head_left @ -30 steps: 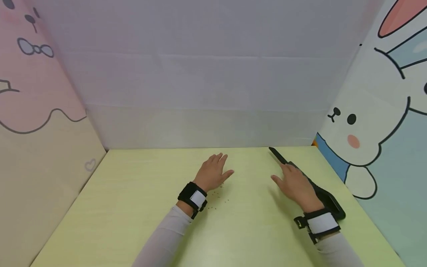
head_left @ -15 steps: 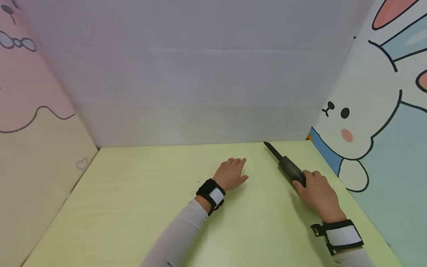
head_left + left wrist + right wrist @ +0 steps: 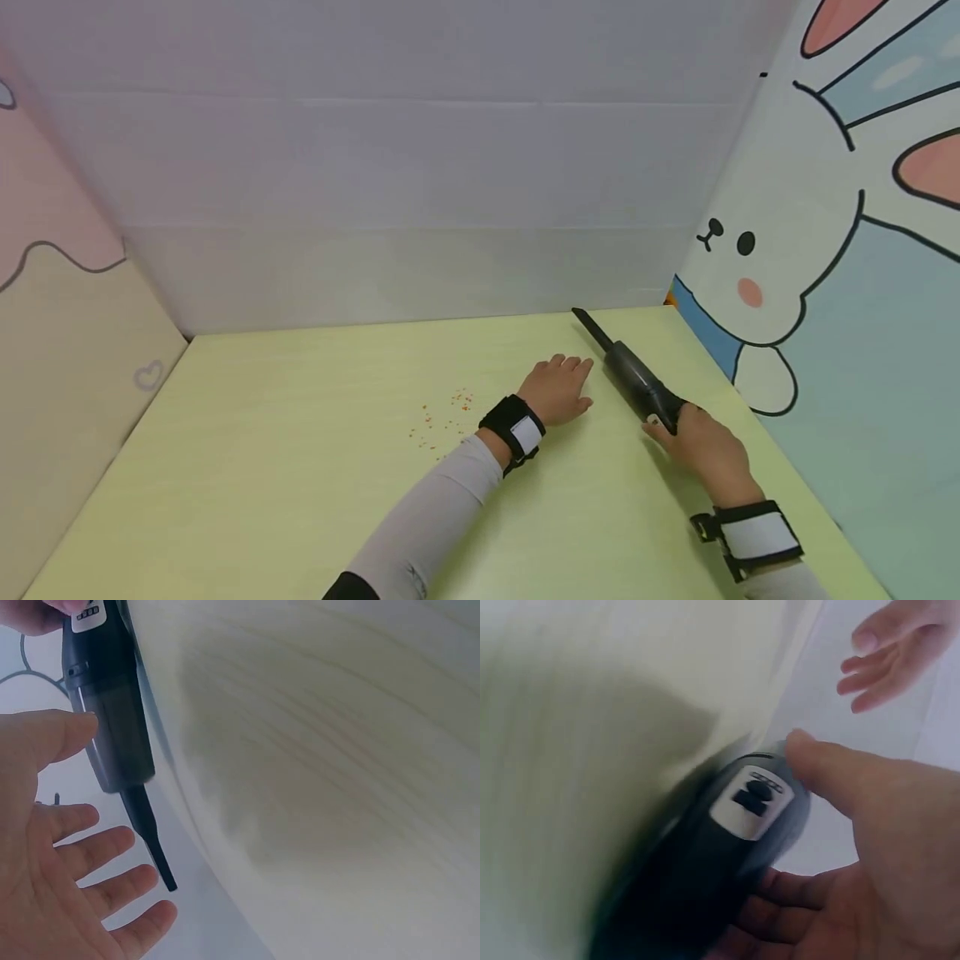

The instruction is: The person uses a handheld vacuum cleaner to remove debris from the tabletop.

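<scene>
A black handheld vacuum cleaner (image 3: 633, 375) with a slim crevice nozzle (image 3: 592, 330) slants over the right side of the table. My right hand (image 3: 708, 454) grips its rear part; in the right wrist view, thumb and curled fingers hold the dark body beside a pale label panel (image 3: 739, 817). To the left of the vacuum, my left hand (image 3: 557, 390) holds nothing, its fingers spread. The left wrist view has this hand (image 3: 52, 862) in front of the vacuum's body (image 3: 112, 727); whether they touch cannot be told. Small orange crumbs (image 3: 466, 407) lie scattered left of my left wrist.
The pale yellow table (image 3: 247, 467) meets a white back wall (image 3: 420, 275). On the right rises a side panel with a cartoon rabbit (image 3: 765, 250), close to my right arm. A pink and cream panel (image 3: 67, 375) borders the left.
My right hand has closed around the vacuum and raised it from the table's right side. My left hand has shifted right, away from the crumbs, which now show more fully. The view has turned right.
</scene>
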`<action>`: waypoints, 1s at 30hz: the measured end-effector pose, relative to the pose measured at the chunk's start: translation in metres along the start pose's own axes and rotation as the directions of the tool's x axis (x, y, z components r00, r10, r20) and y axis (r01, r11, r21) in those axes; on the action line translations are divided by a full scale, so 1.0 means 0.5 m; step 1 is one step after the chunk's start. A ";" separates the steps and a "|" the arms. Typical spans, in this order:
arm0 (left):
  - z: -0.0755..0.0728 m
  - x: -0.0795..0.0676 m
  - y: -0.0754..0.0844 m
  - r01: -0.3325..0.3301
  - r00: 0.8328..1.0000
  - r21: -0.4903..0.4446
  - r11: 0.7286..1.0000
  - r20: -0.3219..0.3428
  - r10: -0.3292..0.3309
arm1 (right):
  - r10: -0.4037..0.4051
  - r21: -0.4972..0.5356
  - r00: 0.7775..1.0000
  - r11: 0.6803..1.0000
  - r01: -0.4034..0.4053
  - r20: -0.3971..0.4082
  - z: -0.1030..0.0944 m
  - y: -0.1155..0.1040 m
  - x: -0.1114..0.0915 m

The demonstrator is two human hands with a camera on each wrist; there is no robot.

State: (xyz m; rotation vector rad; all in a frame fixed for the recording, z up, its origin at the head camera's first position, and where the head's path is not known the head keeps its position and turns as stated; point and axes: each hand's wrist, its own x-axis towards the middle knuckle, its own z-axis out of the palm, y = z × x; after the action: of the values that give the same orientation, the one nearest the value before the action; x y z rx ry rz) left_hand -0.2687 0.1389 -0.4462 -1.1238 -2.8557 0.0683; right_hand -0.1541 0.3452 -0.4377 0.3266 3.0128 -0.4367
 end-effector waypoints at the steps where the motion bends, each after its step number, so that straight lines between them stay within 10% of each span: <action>1: 0.002 0.001 0.004 0.000 1.000 0.003 1.000 0.003 0.000 | -0.009 -0.006 1.000 1.000 0.009 -0.001 0.004 0.000 0.001; 20: 0.012 -0.021 0.030 -0.019 1.000 0.081 0.997 -0.017 0.021 | -0.133 -0.005 0.986 0.991 0.133 -0.099 0.038 0.016 0.015; 30: 0.020 -0.027 0.033 -0.056 0.977 0.138 0.989 -0.196 0.082 | -0.261 -0.078 0.950 0.965 0.251 -0.169 -0.009 0.008 -0.031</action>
State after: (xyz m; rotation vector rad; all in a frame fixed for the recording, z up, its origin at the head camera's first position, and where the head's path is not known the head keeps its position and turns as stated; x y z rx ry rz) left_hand -0.2484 0.1414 -0.4580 -1.1334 -2.5943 0.1366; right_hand -0.1384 0.3473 -0.4326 -0.0350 3.2497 -0.3576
